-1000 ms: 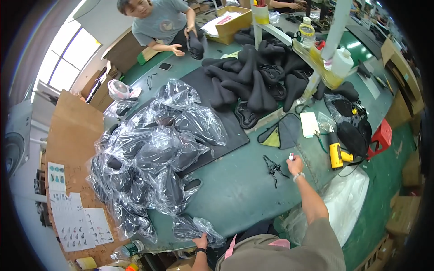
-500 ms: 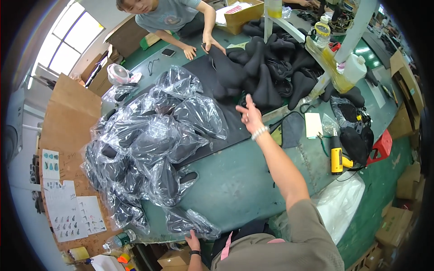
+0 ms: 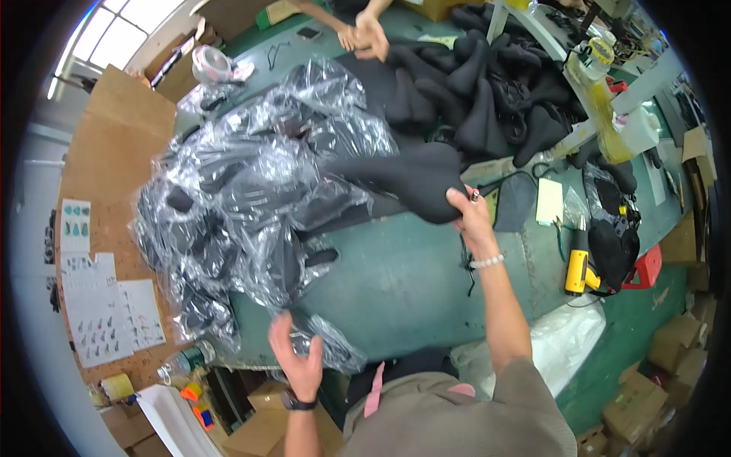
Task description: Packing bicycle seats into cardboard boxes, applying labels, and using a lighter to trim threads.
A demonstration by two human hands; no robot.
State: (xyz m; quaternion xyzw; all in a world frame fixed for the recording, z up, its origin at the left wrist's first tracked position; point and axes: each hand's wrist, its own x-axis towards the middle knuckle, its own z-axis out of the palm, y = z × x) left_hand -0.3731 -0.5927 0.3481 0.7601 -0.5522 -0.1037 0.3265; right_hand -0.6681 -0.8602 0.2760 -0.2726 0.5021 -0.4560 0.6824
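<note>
At the near edge of the green tabletop [image 3: 411, 282], the left hand [image 3: 298, 364] is held open, fingers spread, touching or just above a clear plastic bag [image 3: 324, 343] at the fringe of the heap of bagged saddles [image 3: 251, 206]. Further in, towards the middle of the tabletop, a black bicycle saddle [image 3: 411, 179] is clamped at its broad rear by the right hand [image 3: 472, 217], its narrow nose pointing left over the heap. It is judged light and fairly stiff, matt, with a smooth padded top, best gripped at the wide end. Beyond, a pile of loose saddles [image 3: 487, 91] is spread along the far edge, where another person's hands [image 3: 365, 34] are seen.
</note>
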